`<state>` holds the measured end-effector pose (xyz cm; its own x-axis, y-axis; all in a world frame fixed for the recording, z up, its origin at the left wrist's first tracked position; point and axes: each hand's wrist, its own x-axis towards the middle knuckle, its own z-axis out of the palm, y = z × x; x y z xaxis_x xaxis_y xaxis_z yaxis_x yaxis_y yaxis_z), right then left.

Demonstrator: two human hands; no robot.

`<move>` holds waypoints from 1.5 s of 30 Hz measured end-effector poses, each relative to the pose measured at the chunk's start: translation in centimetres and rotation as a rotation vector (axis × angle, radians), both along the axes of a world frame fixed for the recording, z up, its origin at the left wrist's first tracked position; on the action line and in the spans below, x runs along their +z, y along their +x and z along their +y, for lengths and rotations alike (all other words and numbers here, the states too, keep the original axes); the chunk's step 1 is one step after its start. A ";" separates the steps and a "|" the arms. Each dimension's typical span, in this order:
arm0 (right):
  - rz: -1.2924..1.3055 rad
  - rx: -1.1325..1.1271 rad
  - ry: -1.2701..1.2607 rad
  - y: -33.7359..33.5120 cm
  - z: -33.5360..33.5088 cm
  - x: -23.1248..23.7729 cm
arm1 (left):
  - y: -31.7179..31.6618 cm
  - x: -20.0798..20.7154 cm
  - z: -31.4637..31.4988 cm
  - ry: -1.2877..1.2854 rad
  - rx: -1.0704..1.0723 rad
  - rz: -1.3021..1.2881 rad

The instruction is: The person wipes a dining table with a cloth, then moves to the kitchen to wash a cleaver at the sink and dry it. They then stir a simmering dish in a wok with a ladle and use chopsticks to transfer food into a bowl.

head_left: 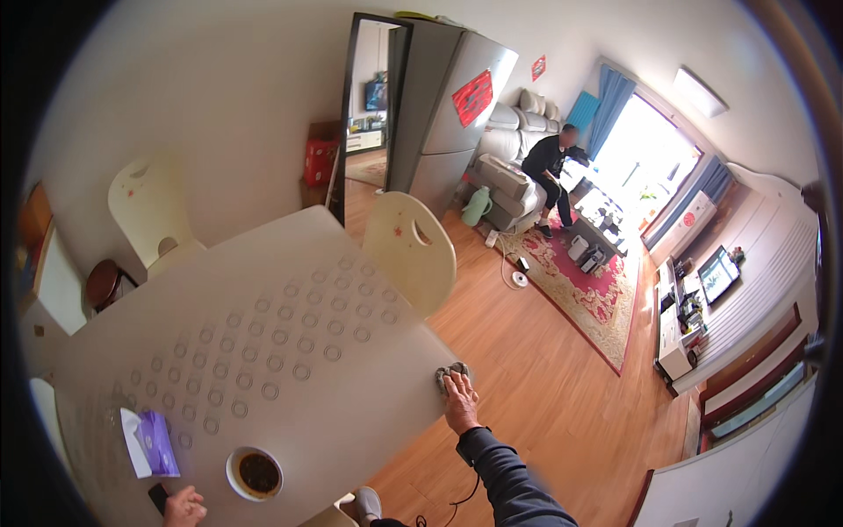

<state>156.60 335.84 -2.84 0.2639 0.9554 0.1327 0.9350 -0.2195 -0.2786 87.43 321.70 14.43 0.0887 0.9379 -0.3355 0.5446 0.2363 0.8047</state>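
Note:
At the right corner of the pale table (pixel 351 395), my right hand (pixel 460 404) presses a crumpled grey cloth (pixel 442 376) against the edge, its fingers closed over it. My left hand (pixel 183 509) is low at the table's near left, fingers curled against a small black flat object (pixel 158 498) that is partly hidden. Just beyond that hand lies a purple and white tissue pack (pixel 158 443). To its right stands a white bowl (pixel 232 474) with dark liquid in it.
Cream chairs stand at the table's far side (pixel 408 255) and far left (pixel 149 206). Behind are a mirror (pixel 364 149) and grey refrigerator (pixel 457 114). A person (pixel 549 167) sits on the sofa beyond, beside a red rug (pixel 584 294). A dark cable (pixel 457 507) hangs near my right sleeve.

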 end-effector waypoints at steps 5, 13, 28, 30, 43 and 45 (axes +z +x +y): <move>0.013 -0.081 0.014 1.4 1.8 -1.3 | 3.2 -0.1 1.6 -0.159 -0.032 0.074; -0.001 -0.110 0.027 0.6 1.9 -1.3 | 5.2 -3.0 3.2 -0.205 0.039 -0.228; 0.028 0.130 0.145 -10.2 -5.6 0.1 | 8.0 -4.2 4.6 -0.339 0.125 -0.570; 0.046 0.202 0.111 -12.7 -7.1 0.6 | 7.9 -4.5 4.7 -0.345 0.117 -0.558; 0.062 0.445 -0.022 -16.4 -9.1 2.3 | 7.6 -3.1 5.0 -0.341 0.096 -0.501; 0.021 0.403 0.082 -14.6 -7.7 1.9 | 7.0 -2.6 4.7 -0.333 0.104 -0.487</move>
<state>141.98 328.16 -0.91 -0.1264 0.9693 0.2110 0.9355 0.1872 -0.2996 94.39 326.39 11.84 0.2197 0.8009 -0.5570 0.0923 0.5513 0.8292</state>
